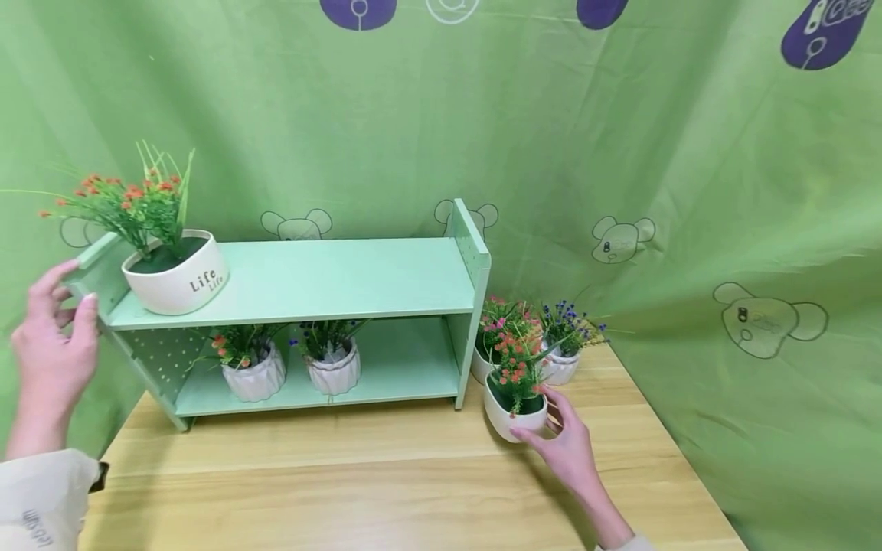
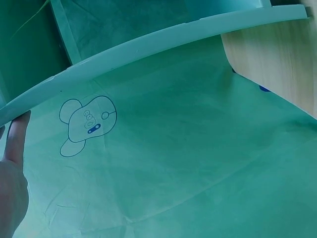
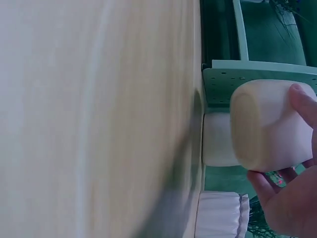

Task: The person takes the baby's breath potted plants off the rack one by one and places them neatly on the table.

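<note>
While right wrist view alone bares its base [image 3: 246,131], right grip [image 1: 568,445] holds pot [image 1: 507,422], left grip [image 1: 55,348] clasps shelf [image 1: 338,279].

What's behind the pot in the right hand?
A pink-flowered plant and a blue-flowered plant. The held pot covers part of the pink one's white pot, so that bit can't be seen.

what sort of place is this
Perhaps a makeshift filming corner, though that's a guess. The signs: a hanging green cartoon-print cloth, a wood-grain table and, standing on it, a mint-green two-tier shelf holding potted flowers.
</note>
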A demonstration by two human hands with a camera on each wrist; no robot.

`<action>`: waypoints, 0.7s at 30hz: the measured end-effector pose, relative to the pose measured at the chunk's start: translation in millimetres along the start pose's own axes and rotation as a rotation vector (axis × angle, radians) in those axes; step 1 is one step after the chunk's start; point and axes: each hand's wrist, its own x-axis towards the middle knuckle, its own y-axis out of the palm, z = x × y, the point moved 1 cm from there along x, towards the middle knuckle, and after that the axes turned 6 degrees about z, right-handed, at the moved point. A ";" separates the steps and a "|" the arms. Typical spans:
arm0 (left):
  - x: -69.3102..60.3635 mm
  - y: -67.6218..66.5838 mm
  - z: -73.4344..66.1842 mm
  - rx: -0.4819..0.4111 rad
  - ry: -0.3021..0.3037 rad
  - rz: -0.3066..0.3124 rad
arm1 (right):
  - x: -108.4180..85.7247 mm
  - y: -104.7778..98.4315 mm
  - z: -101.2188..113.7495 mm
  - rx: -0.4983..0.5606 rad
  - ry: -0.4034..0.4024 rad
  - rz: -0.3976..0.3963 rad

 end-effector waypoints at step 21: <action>-3.4 2.0 0.1 -0.017 0.012 -0.009 | -1.3 2.4 -6.0 -0.012 0.111 0.098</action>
